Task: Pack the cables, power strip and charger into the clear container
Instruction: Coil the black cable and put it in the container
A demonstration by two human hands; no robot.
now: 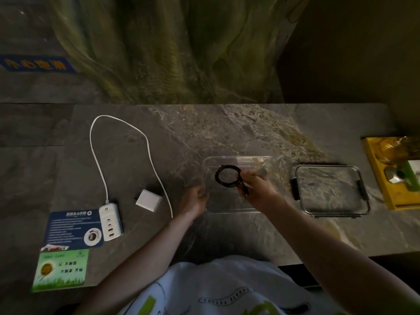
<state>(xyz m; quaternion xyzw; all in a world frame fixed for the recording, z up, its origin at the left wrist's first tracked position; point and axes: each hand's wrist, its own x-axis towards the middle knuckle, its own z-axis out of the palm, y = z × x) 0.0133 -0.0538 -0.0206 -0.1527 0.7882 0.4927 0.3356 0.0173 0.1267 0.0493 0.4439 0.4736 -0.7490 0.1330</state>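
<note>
A clear container (236,159) stands open in the middle of the stone table. My right hand (256,186) holds a coiled black cable (227,175) over its inside. My left hand (196,200) grips the container's left wall. To the left lie a white charger cube (148,200) and a white power strip (110,221), whose white cord (100,164) loops toward the back of the table. The container's clear lid (330,192), with dark clips, lies flat to the right.
A blue card (68,230) and a green card (60,270) lie at the front left, next to the power strip. A yellow box (391,176) sits at the far right edge. Green patterned cloth (172,48) hangs behind the table.
</note>
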